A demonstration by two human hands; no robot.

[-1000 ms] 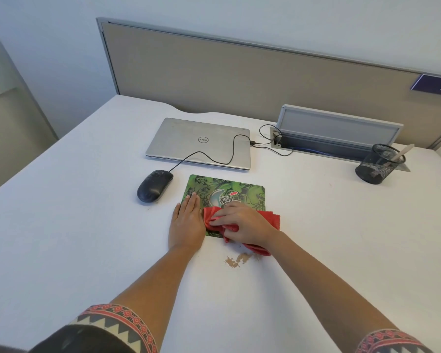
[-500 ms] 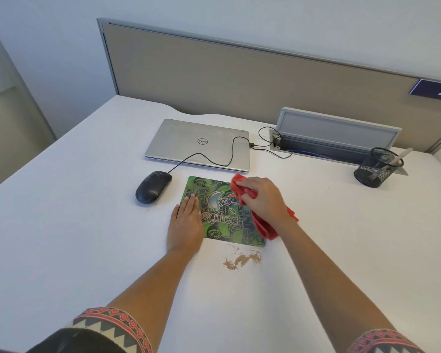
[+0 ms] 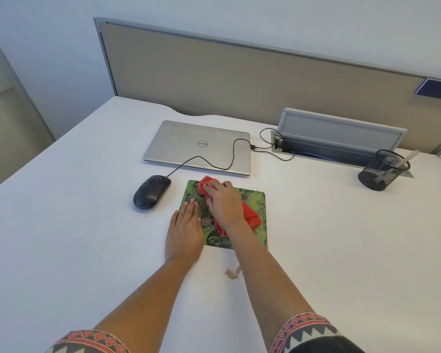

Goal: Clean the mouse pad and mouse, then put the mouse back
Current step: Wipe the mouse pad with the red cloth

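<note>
On the white desk (image 3: pixel 61 250) in front of us, we are pressing our left hand (image 3: pixel 185 231) flat, fingers straight and together, over the left edge of the green patterned rectangular mouse pad (image 3: pixel 252 212), pinning it to the surface. We are gripping a crumpled red cloth (image 3: pixel 251 216) in our right hand (image 3: pixel 224 203), fingers curled down over it, and the cloth is lying against the pad's far left part, with a red fold poking out beyond our fingertips near the far edge and more of it trailing out by the wrist. Just to the left of the pad, apart from it, a black corded computer mouse (image 3: pixel 150 192) is sitting on the desk, its thin black cable (image 3: pixel 214 163) running across the lid of a closed silver laptop (image 3: pixel 196 146) that is lying behind the pad. A small scatter of brown crumbs (image 3: pixel 231 273) is resting on the desk just in front of the pad's near edge, between our forearms. Farther right, a black wire-mesh pen cup (image 3: pixel 382 170) is standing beside a grey cable tray with a raised lid (image 3: pixel 339 135).
</note>
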